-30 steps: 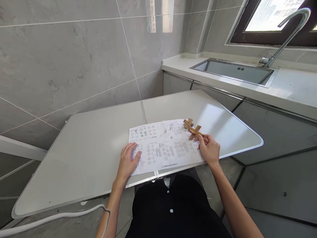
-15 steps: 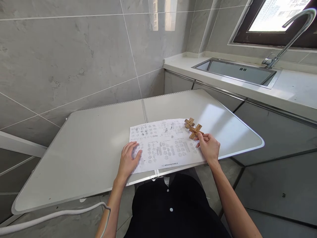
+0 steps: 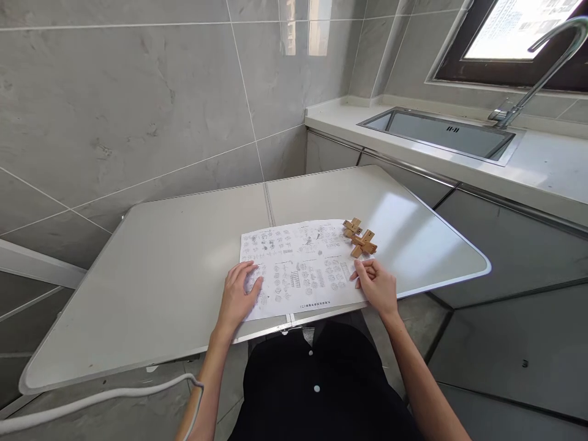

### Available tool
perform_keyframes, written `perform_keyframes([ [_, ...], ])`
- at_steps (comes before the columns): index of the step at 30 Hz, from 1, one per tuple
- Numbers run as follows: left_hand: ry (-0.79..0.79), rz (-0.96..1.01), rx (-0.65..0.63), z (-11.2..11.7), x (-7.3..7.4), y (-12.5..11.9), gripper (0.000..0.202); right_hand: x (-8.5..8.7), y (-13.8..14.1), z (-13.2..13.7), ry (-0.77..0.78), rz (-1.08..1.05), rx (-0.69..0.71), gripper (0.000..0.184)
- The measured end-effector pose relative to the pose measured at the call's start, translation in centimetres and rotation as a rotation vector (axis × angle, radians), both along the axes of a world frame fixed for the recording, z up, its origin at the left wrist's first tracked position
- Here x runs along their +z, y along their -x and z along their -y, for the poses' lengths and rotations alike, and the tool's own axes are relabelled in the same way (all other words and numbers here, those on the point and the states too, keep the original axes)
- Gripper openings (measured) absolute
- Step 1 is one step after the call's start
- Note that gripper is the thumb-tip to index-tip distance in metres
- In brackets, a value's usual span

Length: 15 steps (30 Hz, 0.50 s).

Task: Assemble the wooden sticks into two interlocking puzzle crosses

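Note:
A printed sheet of paper with rows of small diagrams lies flat on the folding table. My left hand rests on its left edge, fingers spread. Over the sheet's lower right part is my right hand, thumb and fingers loosely curled and a little apart, holding nothing that I can see. Just beyond it, on the right edge of the sheet, sits a wooden interlocking puzzle of crossed bars. A second, similar wooden puzzle is right behind it; whether they touch is hard to tell.
The pale folding table has a hinge seam across its middle. A tiled wall rises behind it. At the right are a counter with a sink and a tap. A white cable crosses the lower left.
My right hand has let go of the nearer wooden puzzle and drawn back toward me and slightly left. The puzzle stays on the sheet's edge. My left hand has hardly moved.

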State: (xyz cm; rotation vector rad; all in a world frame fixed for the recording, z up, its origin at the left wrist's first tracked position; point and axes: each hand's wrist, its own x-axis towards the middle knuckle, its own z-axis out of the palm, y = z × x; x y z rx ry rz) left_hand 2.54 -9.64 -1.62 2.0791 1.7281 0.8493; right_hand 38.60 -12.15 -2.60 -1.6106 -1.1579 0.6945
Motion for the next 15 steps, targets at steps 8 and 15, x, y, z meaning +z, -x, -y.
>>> perform_keyframes([
  [8, -0.001, -0.004, 0.005, 0.0, -0.1, 0.1, 0.034, -0.2, 2.4, -0.5, -0.038, -0.116, 0.363, 0.043],
  [15, -0.009, -0.018, 0.007, -0.1, -0.1, 0.1, 0.034, -0.5, 2.1, -0.3, -0.032, -0.080, 0.416, 0.039],
])
